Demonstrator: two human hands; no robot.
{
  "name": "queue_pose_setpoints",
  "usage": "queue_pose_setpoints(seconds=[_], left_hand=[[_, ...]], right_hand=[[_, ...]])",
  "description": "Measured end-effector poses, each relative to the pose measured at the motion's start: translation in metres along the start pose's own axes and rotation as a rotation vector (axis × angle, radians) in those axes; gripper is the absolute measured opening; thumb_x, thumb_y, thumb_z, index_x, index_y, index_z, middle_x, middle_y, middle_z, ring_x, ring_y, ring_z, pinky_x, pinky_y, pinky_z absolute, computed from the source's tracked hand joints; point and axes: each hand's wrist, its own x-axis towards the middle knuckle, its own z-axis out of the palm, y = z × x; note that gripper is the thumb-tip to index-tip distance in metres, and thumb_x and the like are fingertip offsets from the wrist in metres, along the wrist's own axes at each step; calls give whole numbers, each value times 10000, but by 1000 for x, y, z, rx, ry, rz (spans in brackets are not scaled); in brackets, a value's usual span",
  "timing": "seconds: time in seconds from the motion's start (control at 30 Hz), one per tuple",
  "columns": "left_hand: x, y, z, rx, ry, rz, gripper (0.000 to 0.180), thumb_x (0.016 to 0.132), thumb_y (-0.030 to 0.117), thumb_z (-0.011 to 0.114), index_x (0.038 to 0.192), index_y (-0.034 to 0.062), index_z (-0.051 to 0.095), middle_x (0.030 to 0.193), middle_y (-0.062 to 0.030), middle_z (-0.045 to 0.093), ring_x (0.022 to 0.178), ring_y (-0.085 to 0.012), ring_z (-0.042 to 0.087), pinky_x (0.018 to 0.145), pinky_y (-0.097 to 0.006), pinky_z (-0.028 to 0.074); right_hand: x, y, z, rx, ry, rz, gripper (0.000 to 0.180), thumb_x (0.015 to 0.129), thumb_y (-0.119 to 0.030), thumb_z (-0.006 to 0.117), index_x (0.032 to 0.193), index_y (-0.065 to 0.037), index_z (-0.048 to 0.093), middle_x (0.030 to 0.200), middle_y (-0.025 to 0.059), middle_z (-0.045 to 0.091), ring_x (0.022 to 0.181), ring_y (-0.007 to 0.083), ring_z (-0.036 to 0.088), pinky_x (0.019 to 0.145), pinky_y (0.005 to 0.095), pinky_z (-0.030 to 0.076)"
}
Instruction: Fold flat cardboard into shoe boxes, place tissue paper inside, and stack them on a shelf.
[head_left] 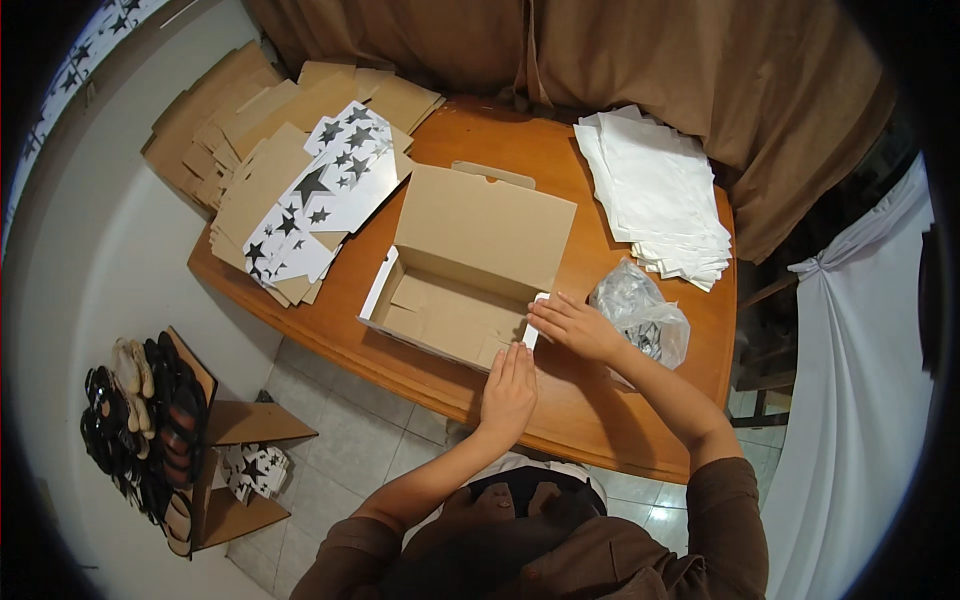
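Observation:
An open cardboard box (484, 222) stands on the wooden table in front of me, brown inside with white outer edges. Its lid is raised at the far side, and nothing shows inside but its flaps. My left hand (510, 385) rests its outstretched fingertips on the near wall, close to the right corner. Across the right end wall lies my right hand (570, 325), fingers extended and flat against the white edge. Beside that hand is a clear plastic bag (640, 305) with small dark contents that I cannot make out.
Flat cardboard blanks (270, 165) are piled at the table's left, with a white star-printed sheet (340, 175) on top. White sheets (655, 190) are stacked at the far right. A shoe rack (205, 440) stands lower left. Brown curtains (690, 60) hang behind the table (480, 130).

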Motion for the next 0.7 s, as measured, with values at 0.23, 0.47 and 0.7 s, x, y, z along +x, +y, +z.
queue_pose_setpoints(seconds=[0.23, 0.47, 0.7], left_hand=[[13, 4, 14, 4, -71, -115, 217, 828, 131, 526, 880, -48, 638, 856, -191, 640, 1196, -311, 485, 1074, -464, 250], [13, -3, 31, -65, -20, -92, 224, 830, 140, 560, 705, -31, 634, 695, -217, 636, 1081, -359, 572, 1069, -477, 256], [20, -17, 19, -229, -239, -61, 330, 855, 245, 553, 764, -56, 654, 837, -258, 648, 1114, -353, 552, 1069, -493, 245]], right_hand=[[30, 40, -2, 110, -89, -308, 260, 821, -118, 486, 1066, -92, 568, 967, 60, 635, 964, 195, 610, 1097, 383, 316], [46, 47, -6, 14, -159, -362, 46, 822, -133, 493, 793, -96, 493, 671, 51, 521, 742, 229, 609, 1062, 367, 377], [44, 39, -12, 43, -348, -234, 122, 828, -128, 477, 904, -96, 566, 774, 73, 600, 842, 238, 627, 1050, 372, 381]])
